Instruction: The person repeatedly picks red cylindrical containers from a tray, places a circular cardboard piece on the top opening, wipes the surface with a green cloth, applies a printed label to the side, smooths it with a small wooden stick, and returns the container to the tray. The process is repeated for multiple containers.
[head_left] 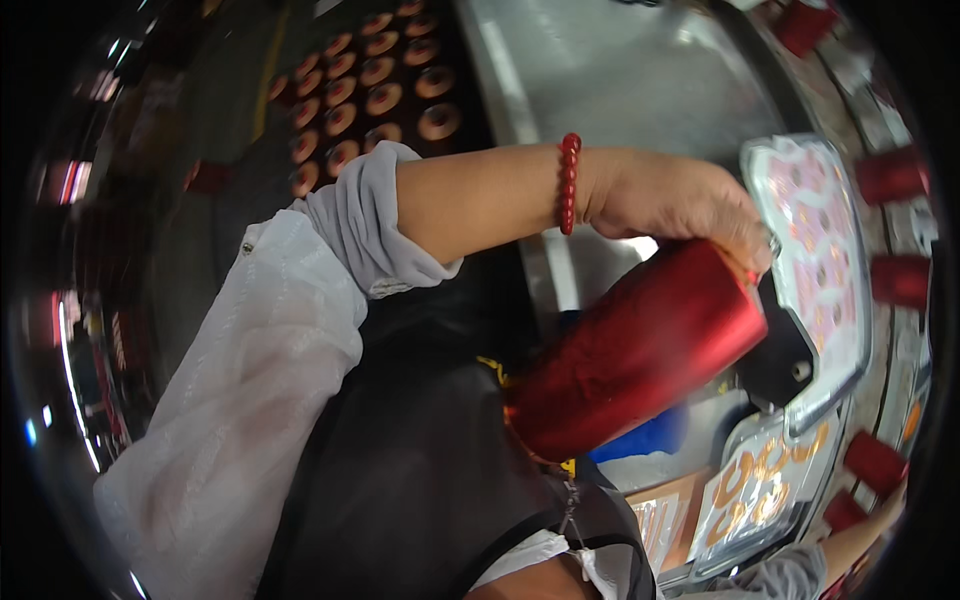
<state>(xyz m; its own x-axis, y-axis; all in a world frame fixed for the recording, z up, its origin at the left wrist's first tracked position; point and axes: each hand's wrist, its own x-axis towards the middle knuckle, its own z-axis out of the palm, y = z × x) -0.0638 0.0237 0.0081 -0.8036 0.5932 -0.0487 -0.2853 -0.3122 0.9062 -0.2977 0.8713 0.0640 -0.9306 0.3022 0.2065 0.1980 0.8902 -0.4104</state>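
My left hand (690, 205), with a string of red beads at the wrist, reaches across from the left. Its fingers are closed over the upper end of a shiny red metallic cylinder (635, 355). The cylinder lies tilted in front of my dark apron (400, 470), its lower left end close to the apron and showing a thin gold-coloured edge. At the lower right rim, only part of my right hand (890, 512) shows, beyond a grey cuff. It is near another red cylinder (845, 510), and its fingers cannot be made out.
A clear tray with pinkish pieces (818, 235) stands at the right. Below it is a tray with orange curved pieces (765, 475). Several red cylinders (893, 176) line the right side. Copper-coloured discs (384, 98) sit in rows at the top, beside a metal worktop (620, 75).
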